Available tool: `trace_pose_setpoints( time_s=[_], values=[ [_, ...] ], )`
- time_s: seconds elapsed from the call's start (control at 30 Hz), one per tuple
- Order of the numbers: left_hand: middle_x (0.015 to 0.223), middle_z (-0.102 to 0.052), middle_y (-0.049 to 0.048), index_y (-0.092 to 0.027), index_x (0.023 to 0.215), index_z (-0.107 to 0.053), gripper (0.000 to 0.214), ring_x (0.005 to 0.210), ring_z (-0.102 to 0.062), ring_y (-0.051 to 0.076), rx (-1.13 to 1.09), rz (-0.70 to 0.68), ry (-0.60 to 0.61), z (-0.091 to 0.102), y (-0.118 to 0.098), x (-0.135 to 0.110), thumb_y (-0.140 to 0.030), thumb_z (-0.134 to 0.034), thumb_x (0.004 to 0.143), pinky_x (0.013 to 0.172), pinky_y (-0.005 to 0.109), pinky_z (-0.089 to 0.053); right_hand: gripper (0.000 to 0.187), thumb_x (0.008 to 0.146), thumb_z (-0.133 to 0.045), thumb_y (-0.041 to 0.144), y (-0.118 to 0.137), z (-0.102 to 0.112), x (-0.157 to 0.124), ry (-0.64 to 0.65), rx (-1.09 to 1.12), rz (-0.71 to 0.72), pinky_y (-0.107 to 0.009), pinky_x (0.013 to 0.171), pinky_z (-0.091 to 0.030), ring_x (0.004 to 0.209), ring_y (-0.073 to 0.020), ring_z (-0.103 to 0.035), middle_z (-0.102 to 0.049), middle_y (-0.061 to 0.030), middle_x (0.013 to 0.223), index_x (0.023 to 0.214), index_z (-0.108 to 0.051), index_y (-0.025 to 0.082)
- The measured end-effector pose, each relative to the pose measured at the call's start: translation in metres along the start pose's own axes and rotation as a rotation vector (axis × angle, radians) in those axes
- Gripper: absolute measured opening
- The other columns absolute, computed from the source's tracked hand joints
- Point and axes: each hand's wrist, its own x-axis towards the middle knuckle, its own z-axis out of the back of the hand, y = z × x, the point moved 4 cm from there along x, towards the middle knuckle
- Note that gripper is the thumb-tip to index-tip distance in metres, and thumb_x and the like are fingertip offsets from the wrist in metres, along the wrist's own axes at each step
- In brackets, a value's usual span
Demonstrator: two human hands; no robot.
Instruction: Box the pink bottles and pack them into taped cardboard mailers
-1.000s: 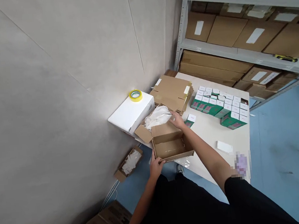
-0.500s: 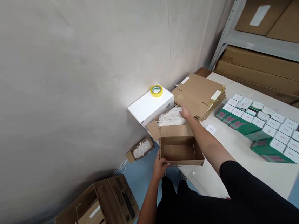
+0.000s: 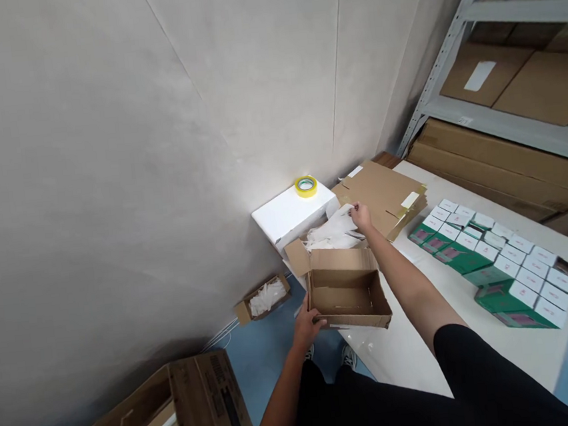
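Observation:
My left hand [image 3: 307, 323] grips the near left corner of an open cardboard box [image 3: 347, 294], thumb over its rim. The box is tilted toward me and its inside is bare brown card. Just beyond it, my right hand [image 3: 361, 217] pinches the edge of a white, crumpled sheet of thin packing material [image 3: 336, 228], which looks like paper or plastic film. The sheet rises out of a pile of the same stuff behind the box's raised flap.
A yellow tape roll [image 3: 306, 186] lies on a white box [image 3: 289, 216] by the wall. Flattened cartons [image 3: 382, 190] are stacked beside it. Rows of green-and-white small boxes [image 3: 499, 252] stand on the table [image 3: 407, 342]. Below are a carton of white filler [image 3: 267, 297] and a large carton [image 3: 206, 394].
My right hand has lifted part of the white packing material up from the pile. My left hand still holds the box in about the same place. The view has shifted slightly.

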Motion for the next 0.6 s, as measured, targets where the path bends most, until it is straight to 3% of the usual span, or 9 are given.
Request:
trace_pose_setpoints(
  time_s=[0.1, 0.23, 0.43, 0.6],
  values=[
    [0.156, -0.056, 0.0100, -0.024, 0.082, -0.072, 0.007, 0.136, -0.060, 0.032, -0.003, -0.020, 0.017, 0.001, 0.001, -0.001, -0.018, -0.074, 0.081, 0.104, 0.044, -0.056, 0.008, 0.080, -0.058, 0.028, 0.023, 0.015, -0.004, -0.039, -0.002, -0.103, -0.037, 0.089, -0.057, 0.082, -0.0209, -0.067, -0.077, -0.0090, 0.098, 0.084, -0.062, 0.022],
    [0.157, -0.055, 0.0083, -0.025, 0.081, -0.070, 0.007, 0.142, -0.055, 0.032, -0.003, -0.033, 0.026, 0.006, 0.002, 0.000, -0.018, -0.073, 0.083, 0.107, 0.043, -0.053, 0.008, 0.070, -0.063, 0.027, 0.049, 0.030, -0.029, -0.008, 0.033, -0.068, -0.040, 0.083, -0.060, 0.082, -0.0222, -0.070, -0.079, -0.0091, 0.110, 0.073, -0.057, 0.024],
    [0.168, -0.041, 0.0080, -0.023, 0.076, -0.070, 0.010, 0.136, -0.060, 0.031, -0.020, -0.049, 0.056, 0.010, 0.008, 0.003, -0.016, -0.077, 0.080, 0.106, 0.044, -0.053, 0.016, 0.067, -0.066, 0.026, 0.064, 0.052, -0.088, -0.140, 0.031, -0.055, -0.041, 0.083, -0.060, 0.095, -0.0276, -0.074, -0.077, -0.0125, 0.119, 0.067, -0.050, 0.025],
    [0.174, -0.028, 0.0073, -0.022, 0.081, -0.072, 0.006, 0.138, -0.058, 0.032, -0.036, -0.108, 0.070, 0.010, 0.018, 0.007, -0.019, -0.077, 0.084, 0.106, 0.046, -0.053, 0.009, 0.073, -0.062, 0.027, 0.070, 0.074, -0.154, -0.259, -0.086, 0.036, -0.043, 0.090, -0.058, 0.115, -0.0314, -0.070, -0.077, -0.0117, 0.115, 0.072, -0.053, 0.026]
  ],
)
